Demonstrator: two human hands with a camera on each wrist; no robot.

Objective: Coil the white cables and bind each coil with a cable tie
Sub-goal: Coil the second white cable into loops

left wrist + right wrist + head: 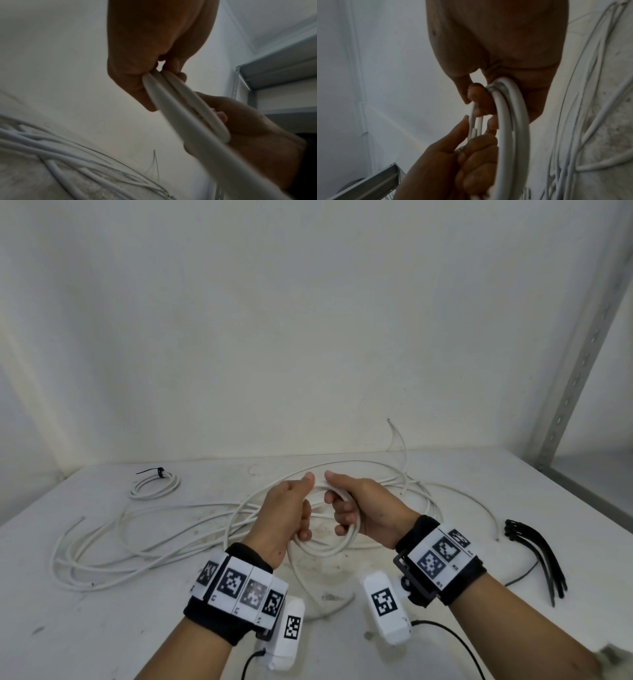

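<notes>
A small coil of white cable (330,546) hangs above the table centre, held between both hands. My left hand (294,508) grips its left side, fingers curled round several strands (163,92). My right hand (356,508) grips the right side with the loops (510,119) running through its curled fingers. The rest of this cable trails down onto the table. Loose white cables (113,546) sprawl over the table to the left and behind the hands. A finished coil (156,486) bound with a black tie lies at the back left. A bundle of black cable ties (534,549) lies at the right.
The white table (102,628) ends at a white wall behind. A grey metal shelf upright (582,344) rises at the right; its frame (274,70) shows in the left wrist view. Black wires run from the wrist cameras near the front edge.
</notes>
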